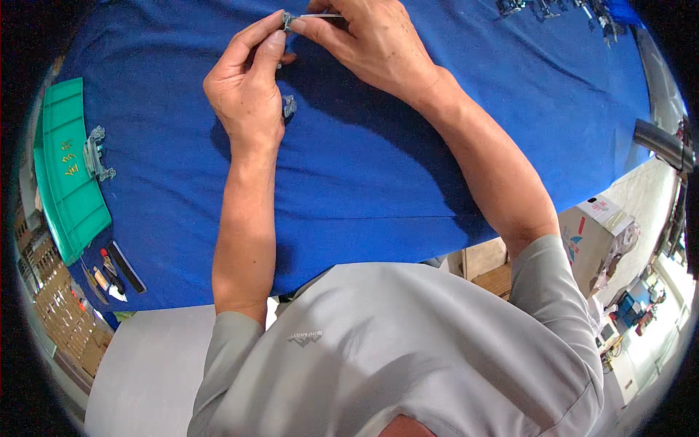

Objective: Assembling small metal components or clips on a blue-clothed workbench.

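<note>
At the top of the view my two hands meet over a blue cloth (349, 175). My left hand (247, 80) pinches a small grey part (287, 22) between thumb and fingertips; its exact kind is too small to tell. My right hand (371, 44) comes in from the right, its thumb against the same part. A thin light-coloured rod (320, 15) sticks out from under the right fingers toward the part; its other end is hidden. Another small grey part (289, 106) lies on the cloth beside my left wrist.
A green plastic tray (73, 175) sits at the left edge, with a grey clip-like part (95, 154) against it. Several hand tools (109, 273) lie below. Dark metal parts (546, 9) are grouped at the far right. A cardboard box (593, 233) stands beyond the near right edge.
</note>
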{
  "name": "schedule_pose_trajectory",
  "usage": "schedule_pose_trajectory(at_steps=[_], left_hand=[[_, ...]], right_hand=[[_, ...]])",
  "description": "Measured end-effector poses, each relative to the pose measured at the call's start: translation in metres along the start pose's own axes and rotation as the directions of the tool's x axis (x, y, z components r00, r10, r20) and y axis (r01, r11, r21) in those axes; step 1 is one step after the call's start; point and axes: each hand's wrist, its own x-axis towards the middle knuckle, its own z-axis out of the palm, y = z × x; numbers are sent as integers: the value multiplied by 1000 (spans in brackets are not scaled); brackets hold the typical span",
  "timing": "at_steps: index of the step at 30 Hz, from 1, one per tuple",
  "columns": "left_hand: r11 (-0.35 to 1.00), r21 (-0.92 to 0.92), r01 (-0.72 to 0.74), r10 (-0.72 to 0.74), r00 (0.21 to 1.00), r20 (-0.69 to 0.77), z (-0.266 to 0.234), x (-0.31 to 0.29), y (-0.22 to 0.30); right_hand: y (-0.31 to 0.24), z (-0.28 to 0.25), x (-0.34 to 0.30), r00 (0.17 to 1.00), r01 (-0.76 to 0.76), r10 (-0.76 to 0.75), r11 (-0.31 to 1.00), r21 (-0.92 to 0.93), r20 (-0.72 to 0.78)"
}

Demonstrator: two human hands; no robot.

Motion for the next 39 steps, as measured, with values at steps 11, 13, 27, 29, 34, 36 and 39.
schedule_pose_trajectory(at_steps=[11,13,27,29,34,36,39], left_hand=[[1000,-23,-9,9,1000,-13,1,0,-1],[1000,-19,-17,17,1000,-10,1,0,-1],[1000,-1,3,-3,1000,-12,2,0,-2],[1000,-20,9,-9,1000,-13,1,0,-2],[999,-39,-26,25,999,-27,-1,2,-8],[999,-40,-19,18,1000,-21,0,1,-5],[1000,1,-9,9,1000,-9,2,0,-2]], right_hand=[[-4,-3,1,999,-41,41,999,-8,7],[4,-1,-1,995,-31,42,992,-124,89],[2,-2,-1,1000,7,-7,999,-33,7],[-5,-4,2,997,-69,68,997,41,21],[3,-3,0,993,-65,72,995,-75,97],[3,-2,0,991,-66,78,991,-115,110],[-3,-2,1,999,-54,54,997,47,-6]])
